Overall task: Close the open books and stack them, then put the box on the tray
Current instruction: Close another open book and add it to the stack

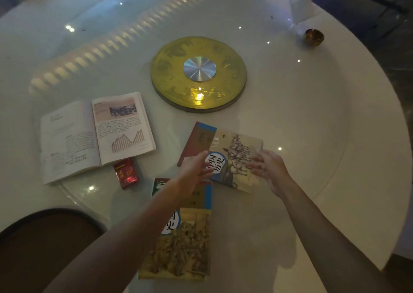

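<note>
Glossy white round tabletop [312, 125], w/ ornate gold disc [199, 73] at centre, brushed-metal hub. Nearer than disc: closed glossy paperback [225, 145] lying flat, left hand [196, 170] and right hand [268, 167] both released, fingers spread over its cover, contact unclear; second closed book [185, 243] nearer still, under left forearm. Left of disc: open book [93, 136], matte pages flat; small red shiny box [126, 173] just at its near edge; dark rounded tray [44, 237] at near-left corner.

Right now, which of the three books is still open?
The open book on the left, beside the red box, lies with white pages and a graph showing. The horse-cover book under both hands and the near book are shut, covers up.
</note>
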`<action>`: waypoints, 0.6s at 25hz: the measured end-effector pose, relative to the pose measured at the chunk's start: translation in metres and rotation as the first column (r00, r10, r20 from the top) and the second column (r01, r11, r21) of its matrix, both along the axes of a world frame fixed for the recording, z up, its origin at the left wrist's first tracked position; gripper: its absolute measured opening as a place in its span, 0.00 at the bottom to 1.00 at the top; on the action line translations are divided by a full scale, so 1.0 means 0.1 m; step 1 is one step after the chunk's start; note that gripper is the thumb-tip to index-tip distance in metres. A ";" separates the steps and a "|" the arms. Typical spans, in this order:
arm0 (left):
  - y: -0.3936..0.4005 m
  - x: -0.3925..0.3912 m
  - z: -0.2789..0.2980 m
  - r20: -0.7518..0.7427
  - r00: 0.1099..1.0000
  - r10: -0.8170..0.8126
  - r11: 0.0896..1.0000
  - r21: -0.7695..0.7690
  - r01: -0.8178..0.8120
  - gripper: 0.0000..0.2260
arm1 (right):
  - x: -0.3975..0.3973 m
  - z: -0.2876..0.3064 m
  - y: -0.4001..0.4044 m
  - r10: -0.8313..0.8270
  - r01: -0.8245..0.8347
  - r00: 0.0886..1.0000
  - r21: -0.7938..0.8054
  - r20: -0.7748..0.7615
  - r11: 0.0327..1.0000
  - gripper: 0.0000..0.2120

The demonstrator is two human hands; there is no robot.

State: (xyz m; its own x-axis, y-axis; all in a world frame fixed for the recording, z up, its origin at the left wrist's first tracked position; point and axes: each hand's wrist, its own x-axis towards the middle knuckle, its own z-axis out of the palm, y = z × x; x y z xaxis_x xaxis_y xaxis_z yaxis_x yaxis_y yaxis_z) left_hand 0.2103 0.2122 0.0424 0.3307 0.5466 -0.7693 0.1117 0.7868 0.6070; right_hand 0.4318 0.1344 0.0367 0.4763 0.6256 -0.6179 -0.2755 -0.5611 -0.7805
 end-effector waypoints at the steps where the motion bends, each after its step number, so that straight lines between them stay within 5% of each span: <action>1: -0.07 0.11 -0.04 -0.032 0.999 -0.008 0.999 -0.051 0.007 0.25 | 0.05 -0.07 0.09 0.080 -0.069 0.985 -0.079 0.150 0.995 0.18; 2: -0.14 0.22 -0.09 -0.051 0.999 0.001 0.994 -0.105 -0.006 0.25 | 0.10 -0.15 0.18 0.202 -0.148 0.922 -0.181 0.331 0.972 0.22; 4: -0.27 0.43 -0.16 -0.070 0.997 0.031 0.981 -0.188 -0.044 0.23 | 0.20 -0.29 0.35 0.507 -0.318 0.572 -0.396 0.645 0.862 0.29; 6: -0.33 0.59 -0.24 -0.103 0.993 0.058 0.975 -0.208 -0.079 0.17 | 0.24 -0.42 0.50 0.665 -0.484 0.190 -0.521 0.722 0.703 0.32; 7: -0.35 0.66 -0.26 -0.132 0.990 0.056 0.980 -0.184 -0.080 0.14 | 0.26 -0.48 0.55 0.713 -0.544 0.088 -0.566 0.695 0.619 0.32; 10: -0.35 0.85 -0.33 -0.240 0.970 0.049 0.994 -0.085 -0.071 0.11 | 0.45 -0.65 0.54 0.810 -0.567 0.029 -0.657 0.586 0.496 0.31; 12: -0.36 0.94 -0.38 -0.268 0.958 0.099 0.993 -0.032 -0.112 0.12 | 0.60 -0.69 0.36 0.789 -0.531 0.067 -0.648 0.611 0.547 0.30; 13: -0.38 0.96 -0.44 -0.290 0.946 0.146 0.987 -0.015 -0.157 0.27 | 0.64 -0.69 0.24 0.767 -0.509 0.086 -0.634 0.636 0.582 0.29; 15: -0.42 0.99 -0.48 -0.373 0.910 0.179 0.984 0.062 -0.168 0.22 | 0.65 -0.68 -0.04 0.725 -0.470 0.134 -0.601 0.675 0.646 0.27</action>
